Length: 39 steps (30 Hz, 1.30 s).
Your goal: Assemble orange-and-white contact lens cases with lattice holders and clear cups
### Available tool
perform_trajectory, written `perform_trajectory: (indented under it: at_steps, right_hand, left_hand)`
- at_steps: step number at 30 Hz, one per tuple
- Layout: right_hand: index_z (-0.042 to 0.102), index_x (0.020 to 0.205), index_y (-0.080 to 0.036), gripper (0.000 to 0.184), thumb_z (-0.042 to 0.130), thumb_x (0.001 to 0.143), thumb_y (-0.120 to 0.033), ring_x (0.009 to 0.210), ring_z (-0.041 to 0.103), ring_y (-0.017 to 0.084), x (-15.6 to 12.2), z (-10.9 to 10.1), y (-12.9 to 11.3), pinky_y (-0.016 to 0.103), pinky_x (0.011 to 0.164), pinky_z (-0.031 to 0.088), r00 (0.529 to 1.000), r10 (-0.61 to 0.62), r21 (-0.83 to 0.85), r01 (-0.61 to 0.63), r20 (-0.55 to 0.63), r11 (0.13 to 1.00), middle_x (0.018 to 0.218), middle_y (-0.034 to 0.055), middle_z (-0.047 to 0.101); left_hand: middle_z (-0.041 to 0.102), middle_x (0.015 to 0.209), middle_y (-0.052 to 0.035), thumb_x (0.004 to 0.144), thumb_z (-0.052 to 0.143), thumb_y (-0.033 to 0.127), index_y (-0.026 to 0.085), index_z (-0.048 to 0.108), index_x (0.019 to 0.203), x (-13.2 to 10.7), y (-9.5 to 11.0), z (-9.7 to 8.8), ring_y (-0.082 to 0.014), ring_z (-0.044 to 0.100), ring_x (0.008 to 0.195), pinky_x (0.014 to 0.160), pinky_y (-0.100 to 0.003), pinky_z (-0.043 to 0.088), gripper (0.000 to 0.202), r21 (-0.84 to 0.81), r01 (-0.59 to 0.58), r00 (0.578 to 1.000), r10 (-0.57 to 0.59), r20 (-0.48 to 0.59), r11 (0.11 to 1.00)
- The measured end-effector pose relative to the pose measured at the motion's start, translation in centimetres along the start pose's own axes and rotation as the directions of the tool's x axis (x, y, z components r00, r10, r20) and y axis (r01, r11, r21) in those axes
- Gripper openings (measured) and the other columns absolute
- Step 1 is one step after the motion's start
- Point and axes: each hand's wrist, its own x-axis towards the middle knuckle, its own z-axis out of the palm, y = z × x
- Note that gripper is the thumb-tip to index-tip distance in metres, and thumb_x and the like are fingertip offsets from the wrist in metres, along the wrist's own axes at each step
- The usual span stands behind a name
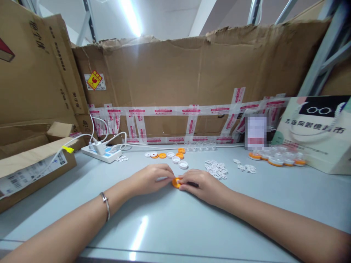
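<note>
An orange round cap (pixel 176 183) lies on the table between my two hands. The fingertips of my left hand (pixel 153 179), pressed together, hold its left rim. My right hand (pixel 203 183) pinches at the cap's right side, where a small white piece (pixel 178 181) shows inside it; the fingers cover most of that piece. Just beyond my hands are several white round caps (pixel 183 165) and orange rings (pixel 162 155). To the right of them is a pile of small flat white pieces (pixel 216 169).
Clear plastic covers (pixel 200 147) stand in a row at the back. Orange-and-clear round cases (pixel 276 157) sit at right beside a paper bag (pixel 315 138). A power strip (pixel 102 152) with cables and an open carton (pixel 38 171) are at left. Large cardboard (pixel 170 73) walls the back.
</note>
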Motion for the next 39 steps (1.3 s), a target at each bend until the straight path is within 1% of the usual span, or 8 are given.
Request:
perform_trajectory:
  at_steps: [4, 7, 10, 14, 22, 28, 33, 39]
  right_hand:
    - [0.068, 0.088, -0.021, 0.016, 0.055, 0.084, -0.028, 0.09, 0.063, 0.019, 0.0, -0.1, -0.2, 0.031, 0.081, 0.048, 0.995, 0.1, 0.064, -0.1, -0.002, 0.993, 0.093, 0.0044, 0.07]
    - [0.068, 0.088, -0.02, 0.016, 0.056, 0.081, -0.029, 0.09, 0.063, 0.018, 0.0, -0.3, -0.2, 0.03, 0.081, 0.047, 0.986, 0.168, 0.094, -0.168, 0.009, 0.981, 0.095, 0.0046, 0.069]
    - [0.067, 0.088, -0.02, 0.017, 0.058, 0.079, -0.031, 0.087, 0.063, 0.018, 0.1, -0.4, -0.4, 0.03, 0.08, 0.047, 0.975, 0.221, 0.096, -0.221, 0.012, 0.971, 0.095, 0.0047, 0.068]
    - [0.063, 0.089, -0.02, 0.019, 0.059, 0.077, -0.034, 0.082, 0.063, 0.016, 0.2, -0.5, -0.6, 0.028, 0.076, 0.048, 0.96, 0.281, 0.112, -0.281, 0.018, 0.953, 0.092, 0.0028, 0.068]
    - [0.059, 0.1, -0.021, 0.03, 0.061, 0.075, -0.036, 0.094, 0.063, 0.019, 0.0, -0.3, -0.2, 0.033, 0.086, 0.048, 0.959, 0.284, 0.181, -0.278, -0.009, 0.943, 0.101, 0.005, 0.067]
    - [0.059, 0.101, -0.02, 0.032, 0.061, 0.073, -0.034, 0.094, 0.063, 0.019, 0.0, -0.2, -0.2, 0.033, 0.087, 0.048, 0.958, 0.287, 0.185, -0.28, -0.011, 0.942, 0.102, 0.0058, 0.066]
    - [0.06, 0.099, -0.02, 0.029, 0.061, 0.073, -0.032, 0.092, 0.064, 0.018, 0.1, 0.0, -0.3, 0.033, 0.088, 0.049, 0.96, 0.28, 0.206, -0.269, -0.027, 0.941, 0.102, 0.0054, 0.067]
    - [0.06, 0.099, -0.018, 0.028, 0.06, 0.074, -0.031, 0.091, 0.063, 0.018, 0.3, 0.0, -0.4, 0.031, 0.086, 0.05, 0.97, 0.241, 0.25, -0.229, -0.019, 0.941, 0.099, 0.0053, 0.067]
  left_hand:
    - [0.065, 0.093, -0.0082, 0.086, 0.047, 0.021, 0.014, 0.066, 0.093, -0.3, -1.7, -2.1, -0.0159, 0.06, 0.084, 0.077, -0.027, 0.045, 0.021, 0.087, 0.185, 0.979, -0.176, -0.099, 0.979]
    - [0.065, 0.094, -0.0075, 0.086, 0.047, 0.022, 0.014, 0.066, 0.091, -0.9, -2.6, -3.9, -0.0157, 0.059, 0.083, 0.077, -0.026, 0.043, 0.021, 0.167, 0.352, 0.933, -0.359, 0.017, 0.921]
    - [0.066, 0.089, -0.0059, 0.081, 0.053, 0.025, 0.015, 0.067, 0.085, -1.5, -3.1, -5.1, -0.0157, 0.06, 0.079, 0.071, -0.024, 0.043, 0.018, 0.181, 0.399, 0.901, -0.421, 0.106, 0.899]
    - [0.067, 0.084, -0.0036, 0.074, 0.061, 0.034, 0.017, 0.068, 0.08, -1.9, -3.3, -5.3, -0.0156, 0.061, 0.076, 0.066, -0.022, 0.043, 0.019, 0.18, 0.449, 0.857, -0.479, 0.193, 0.875]
    - [0.069, 0.083, -0.0027, 0.072, 0.06, 0.034, 0.019, 0.068, 0.08, -1.6, -3.3, -4.2, -0.0163, 0.061, 0.074, 0.061, -0.021, 0.042, 0.019, 0.195, 0.498, 0.819, -0.532, 0.213, 0.845]
    - [0.069, 0.075, -0.0033, 0.068, 0.055, 0.018, 0.018, 0.069, 0.073, -1.5, -2.9, -4.2, -0.0167, 0.061, 0.068, 0.058, -0.022, 0.04, 0.015, 0.251, 0.456, 0.846, -0.504, 0.176, 0.854]
    - [0.068, 0.071, -0.0051, 0.066, 0.053, 0.006, 0.014, 0.067, 0.069, -0.5, -0.8, -3.1, -0.0174, 0.06, 0.067, 0.062, -0.025, 0.041, 0.016, 0.277, 0.4, 0.892, -0.44, 0.1, 0.874]
    - [0.068, 0.082, -0.0035, 0.079, 0.054, 0.013, 0.016, 0.067, 0.082, 1.0, 1.2, 0.5, -0.0133, 0.062, 0.074, 0.069, -0.022, 0.045, 0.014, 0.133, 0.124, 0.992, -0.12, -0.04, 0.983]
